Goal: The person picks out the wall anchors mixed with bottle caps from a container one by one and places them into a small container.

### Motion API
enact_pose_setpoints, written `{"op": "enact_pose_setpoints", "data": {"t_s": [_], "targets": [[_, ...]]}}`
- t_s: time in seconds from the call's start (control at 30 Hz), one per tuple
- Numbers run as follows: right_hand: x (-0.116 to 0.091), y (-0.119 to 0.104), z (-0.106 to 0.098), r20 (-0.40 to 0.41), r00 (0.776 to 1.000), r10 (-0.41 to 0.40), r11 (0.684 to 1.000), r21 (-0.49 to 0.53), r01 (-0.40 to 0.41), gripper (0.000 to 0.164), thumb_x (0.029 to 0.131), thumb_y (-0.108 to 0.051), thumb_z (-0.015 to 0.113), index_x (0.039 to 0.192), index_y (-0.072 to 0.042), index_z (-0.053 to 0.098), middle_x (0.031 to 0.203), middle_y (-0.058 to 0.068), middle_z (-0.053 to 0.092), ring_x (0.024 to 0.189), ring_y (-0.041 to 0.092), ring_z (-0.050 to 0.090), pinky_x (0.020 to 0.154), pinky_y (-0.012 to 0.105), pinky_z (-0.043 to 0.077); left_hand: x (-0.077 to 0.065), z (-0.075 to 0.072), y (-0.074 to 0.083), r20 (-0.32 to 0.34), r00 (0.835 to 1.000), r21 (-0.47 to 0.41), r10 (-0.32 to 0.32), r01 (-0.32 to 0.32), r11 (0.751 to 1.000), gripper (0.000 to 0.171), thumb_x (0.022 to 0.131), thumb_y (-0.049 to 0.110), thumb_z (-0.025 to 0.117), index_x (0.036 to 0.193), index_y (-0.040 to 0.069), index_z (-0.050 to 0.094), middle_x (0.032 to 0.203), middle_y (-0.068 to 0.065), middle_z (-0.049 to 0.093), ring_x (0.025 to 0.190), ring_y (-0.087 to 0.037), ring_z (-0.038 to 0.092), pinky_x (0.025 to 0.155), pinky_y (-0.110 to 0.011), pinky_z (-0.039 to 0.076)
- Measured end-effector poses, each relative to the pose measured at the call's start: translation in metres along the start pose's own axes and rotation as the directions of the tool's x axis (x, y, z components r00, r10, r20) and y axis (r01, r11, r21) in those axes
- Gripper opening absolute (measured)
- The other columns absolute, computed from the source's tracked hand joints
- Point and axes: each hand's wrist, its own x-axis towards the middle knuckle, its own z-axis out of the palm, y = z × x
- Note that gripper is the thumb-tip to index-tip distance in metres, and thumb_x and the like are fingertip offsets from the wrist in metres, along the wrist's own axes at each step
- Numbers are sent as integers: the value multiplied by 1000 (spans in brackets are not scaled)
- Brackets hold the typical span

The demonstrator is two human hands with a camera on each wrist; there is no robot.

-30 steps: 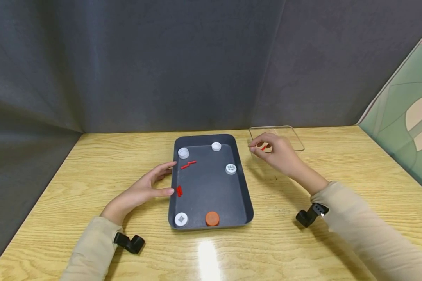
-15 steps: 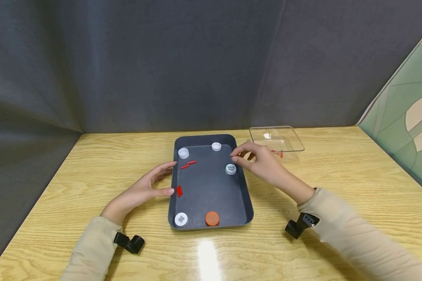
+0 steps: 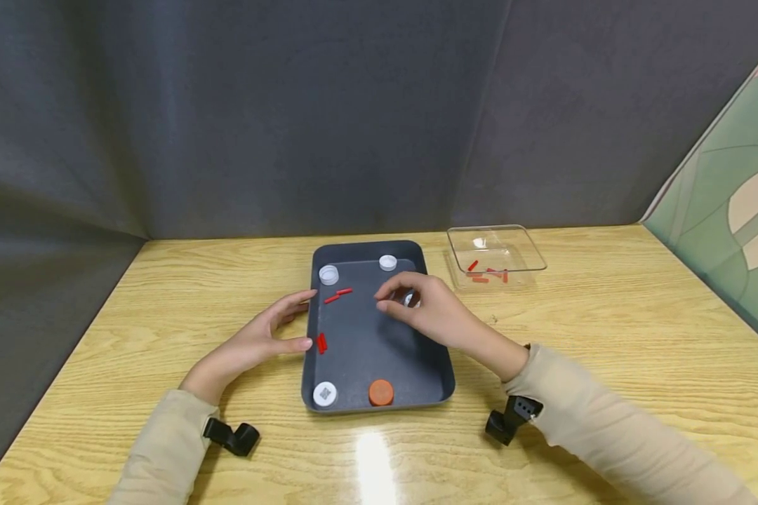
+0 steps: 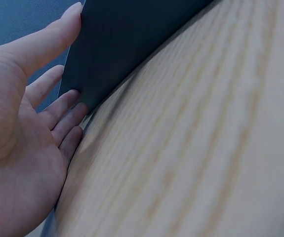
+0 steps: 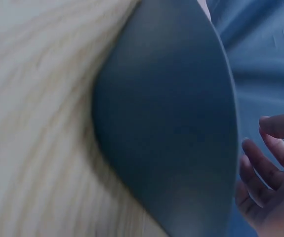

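Note:
My left hand (image 3: 262, 333) touches the left wall of a dark grey tray (image 3: 366, 344), thumb and fingertips spread along its rim. In the left wrist view, that wall (image 4: 117, 44) stands right at the fingertips. Over the tray's right half hovers my right hand (image 3: 439, 312), thumb and index finger apart with nothing between them. To the left of it, two thin red sticks (image 3: 332, 299) lie end to end on the tray floor. Two more red sticks (image 3: 322, 343) lie side by side near the left thumb. My right hand partly covers a white cap (image 3: 408, 300) with dark print.
A clear plastic box (image 3: 526, 245) with several red sticks (image 3: 473, 266) inside stands behind the tray on the right. White caps (image 3: 388, 263) sit along the tray's edges, and an orange cap (image 3: 381, 393) is at its front. A dark curtain (image 3: 303, 119) closes off the table's back.
My right hand has let go of a red stick at the clear box and moved left and toward me, over the tray. The left hand has stayed in place.

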Motion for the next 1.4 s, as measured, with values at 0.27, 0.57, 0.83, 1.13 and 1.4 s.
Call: {"op": "enact_pose_setpoints", "data": {"t_s": [0.27,0.57,0.83,1.13,1.4], "targets": [[5,-14,20,35,999,30,999,40,-31,12,90,-16,74,101,-11,74,92,-6,68,84,13,59,72,33,49,1,-1,0,-6,1000,4,-8,8,1000,79,88,22,77,154,19,34,158,-10,30,143,-37,25,115,-61,15],[11,-15,43,84,996,40,998,45,-44,13,90,-14,74,102,-9,74,93,-6,69,84,13,60,74,31,51,1,-1,0,-2,1000,18,-21,21,1000,79,88,23,76,155,20,34,158,-10,29,144,-37,24,115,-62,15],[13,-16,59,150,986,65,997,40,-72,16,89,-12,75,104,-7,73,92,-4,67,78,14,59,65,26,48,0,-2,0,10,1000,4,-23,23,1000,78,90,24,75,155,21,33,159,-10,26,144,-37,22,114,-63,15],[16,-15,64,216,971,102,995,-6,-103,16,89,-12,75,104,-8,73,87,-4,65,70,14,56,59,24,46,-1,-2,1,8,1000,3,-3,3,1000,77,90,21,74,155,20,33,159,-10,27,144,-38,23,114,-63,17],[21,-17,66,298,946,130,990,-88,-108,22,87,-14,77,108,-10,72,87,-4,64,71,10,57,61,22,47,-1,-1,2,4,1000,1,-7,7,1000,77,90,21,75,155,19,33,159,-11,27,144,-38,24,114,-63,16]]}}
